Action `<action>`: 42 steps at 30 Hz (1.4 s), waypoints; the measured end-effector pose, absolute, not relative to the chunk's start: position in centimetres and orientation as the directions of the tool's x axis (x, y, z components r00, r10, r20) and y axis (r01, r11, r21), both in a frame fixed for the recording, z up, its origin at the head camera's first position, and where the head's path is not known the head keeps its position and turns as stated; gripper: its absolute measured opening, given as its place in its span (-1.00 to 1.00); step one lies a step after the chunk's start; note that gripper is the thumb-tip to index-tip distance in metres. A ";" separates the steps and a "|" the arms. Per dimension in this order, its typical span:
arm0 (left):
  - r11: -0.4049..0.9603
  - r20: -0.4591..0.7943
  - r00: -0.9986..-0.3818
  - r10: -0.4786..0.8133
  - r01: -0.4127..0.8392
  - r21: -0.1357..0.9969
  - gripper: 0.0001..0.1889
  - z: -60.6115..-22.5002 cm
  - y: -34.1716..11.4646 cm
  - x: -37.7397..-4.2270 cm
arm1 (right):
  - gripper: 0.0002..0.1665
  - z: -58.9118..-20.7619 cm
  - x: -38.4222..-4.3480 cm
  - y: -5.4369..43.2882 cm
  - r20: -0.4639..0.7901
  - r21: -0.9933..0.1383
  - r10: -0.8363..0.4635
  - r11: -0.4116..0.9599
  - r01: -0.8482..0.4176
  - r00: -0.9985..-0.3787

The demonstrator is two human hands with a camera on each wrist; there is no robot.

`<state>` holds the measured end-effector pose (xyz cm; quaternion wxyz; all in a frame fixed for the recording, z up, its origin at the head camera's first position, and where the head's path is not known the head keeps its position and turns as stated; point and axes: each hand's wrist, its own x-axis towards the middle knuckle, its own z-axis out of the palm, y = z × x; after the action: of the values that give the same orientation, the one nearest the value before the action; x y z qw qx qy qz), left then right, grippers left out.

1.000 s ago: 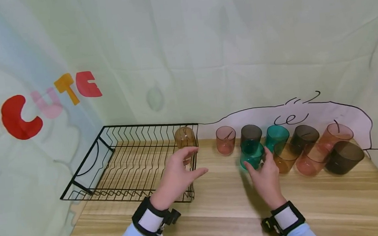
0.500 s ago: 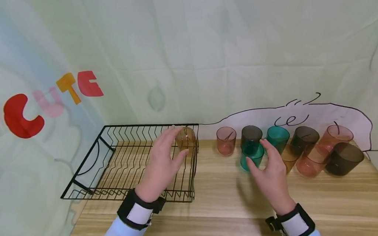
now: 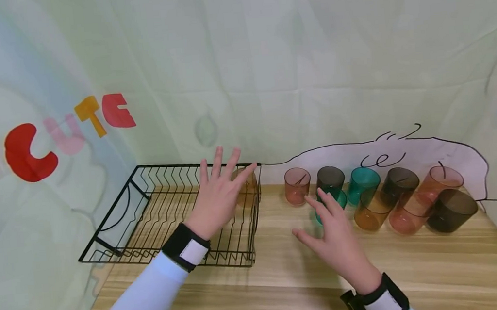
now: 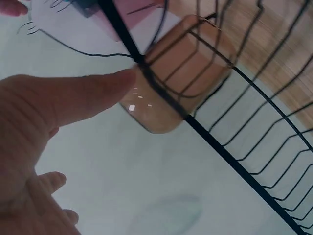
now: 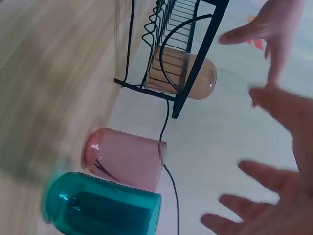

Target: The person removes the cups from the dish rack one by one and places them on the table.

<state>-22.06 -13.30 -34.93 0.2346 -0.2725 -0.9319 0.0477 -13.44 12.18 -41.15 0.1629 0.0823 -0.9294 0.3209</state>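
Observation:
My left hand point(image 3: 218, 198) is spread over the right end of the black wire dish rack point(image 3: 168, 193), beside an upside-down amber cup point(image 3: 249, 194) standing in its back right corner. In the left wrist view the thumb tip overlaps the edge of that amber cup point(image 4: 176, 68); nothing is held. My right hand point(image 3: 338, 240) hovers in front of the cups with fingers apart and nothing in its grasp. Behind its fingertips stands a teal cup point(image 3: 341, 200), partly hidden. A pink cup point(image 3: 297, 187) stands left of it, also in the right wrist view.
Right of the front teal cup stand a second teal cup point(image 3: 363, 185), an amber cup point(image 3: 369, 213), and several pink and smoky grey ones. A grey cup point(image 3: 330, 175) is behind the front teal one. A printed cloth point(image 3: 241, 68) hangs behind the wooden table point(image 3: 259, 295).
My left hand has moved left and farther back over the rack, its fingers spreading. My right hand has drawn away from the front teal cup and shifted a little left. The cups stayed put.

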 end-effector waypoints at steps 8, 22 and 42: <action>0.819 0.294 -0.767 0.570 0.505 -0.272 -0.02 -36.5 -13.0 -24.2 | 0.01 -41.8 -13.3 11.2 0.161 -0.503 -0.232 0.817 -0.282 -0.959; 0.833 0.215 -0.807 0.549 0.511 -0.212 -0.15 -38.4 -12.0 -25.9 | -0.08 -41.8 -13.1 11.2 0.096 -0.538 -0.231 0.806 -0.246 -0.968; 0.846 0.194 -0.825 0.531 0.529 -0.071 -0.29 -39.3 -12.4 -26.6 | -0.35 -41.7 -13.3 11.8 0.084 -0.614 -0.256 0.748 -0.253 -0.963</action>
<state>-26.59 -12.41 -39.27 0.1034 -0.2774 -0.9551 0.0071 -13.30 11.85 -41.73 -0.0027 0.1362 -0.9348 0.3279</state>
